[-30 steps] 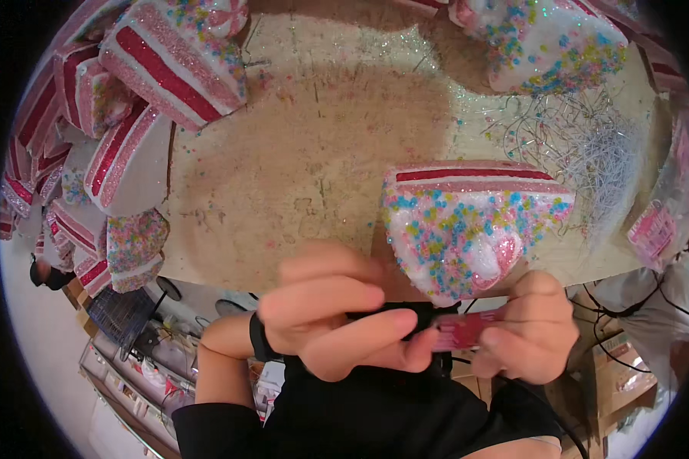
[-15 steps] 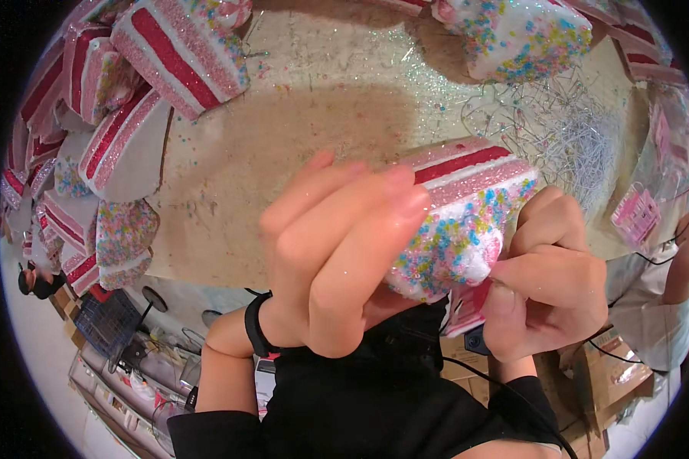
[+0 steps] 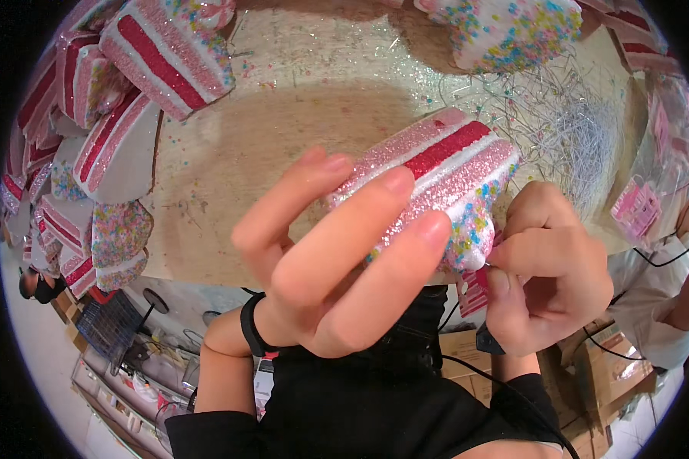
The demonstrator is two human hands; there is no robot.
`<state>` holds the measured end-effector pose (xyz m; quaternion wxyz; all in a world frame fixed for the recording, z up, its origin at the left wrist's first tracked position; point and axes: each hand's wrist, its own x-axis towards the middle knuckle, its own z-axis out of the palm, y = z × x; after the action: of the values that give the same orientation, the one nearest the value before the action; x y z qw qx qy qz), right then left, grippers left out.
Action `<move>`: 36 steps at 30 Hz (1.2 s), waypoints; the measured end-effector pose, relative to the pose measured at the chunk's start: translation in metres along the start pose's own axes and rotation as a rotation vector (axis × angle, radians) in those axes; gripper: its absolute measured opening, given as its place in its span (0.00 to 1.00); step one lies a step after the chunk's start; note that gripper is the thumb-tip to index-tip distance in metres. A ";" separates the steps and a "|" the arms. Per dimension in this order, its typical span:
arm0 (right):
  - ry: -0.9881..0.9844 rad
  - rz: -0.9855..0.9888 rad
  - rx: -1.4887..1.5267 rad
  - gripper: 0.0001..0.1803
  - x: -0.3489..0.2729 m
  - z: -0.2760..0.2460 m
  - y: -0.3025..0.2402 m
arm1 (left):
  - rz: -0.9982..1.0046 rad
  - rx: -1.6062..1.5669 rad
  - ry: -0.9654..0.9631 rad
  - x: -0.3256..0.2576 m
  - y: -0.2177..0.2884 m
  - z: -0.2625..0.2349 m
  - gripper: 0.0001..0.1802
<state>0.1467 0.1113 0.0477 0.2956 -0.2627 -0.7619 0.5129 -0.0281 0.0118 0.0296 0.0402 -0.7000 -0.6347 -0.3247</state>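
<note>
My left hand (image 3: 337,268) holds a decorative cake slice (image 3: 455,180) with glittery pink layers, a red stripe and a white side covered in coloured beads. Its fingers curl over the near side of the slice; the thumb is hidden. At the slice's lower right tip, the thumb and forefinger of my right hand (image 3: 551,271) pinch together on what looks like a thin string, mostly covered by the fingertips. Just below the pinch hangs a pink printed tag (image 3: 475,294), partly hidden behind the right hand and the slice.
Many similar slices (image 3: 119,145) are heaped along the table's left side. Another beaded slice (image 3: 513,34) lies at the far right. A tangled pile of thin clear strings (image 3: 582,141) and a bag of pink tags (image 3: 637,208) lie to the right. Cardboard boxes (image 3: 608,375) stand below.
The slice has tilted, so more of its pink and red layered side now faces up. The left fingers have spread farther across it. The right hand keeps its pinch at the tip.
</note>
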 end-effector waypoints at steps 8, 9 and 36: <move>-0.002 0.343 0.337 0.06 -0.002 -0.007 -0.004 | 0.013 0.061 0.110 0.000 0.009 0.012 0.26; 0.016 0.368 0.352 0.07 -0.003 -0.005 -0.005 | 0.017 0.056 0.140 0.000 0.008 0.016 0.25; -0.078 0.241 0.040 0.11 -0.018 -0.018 -0.028 | 0.103 -0.300 0.157 -0.016 0.008 0.005 0.30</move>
<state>0.1695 0.1003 0.0757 0.2071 -0.3263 -0.7253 0.5698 -0.0184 -0.0008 0.0208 0.0015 -0.7023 -0.5374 -0.4669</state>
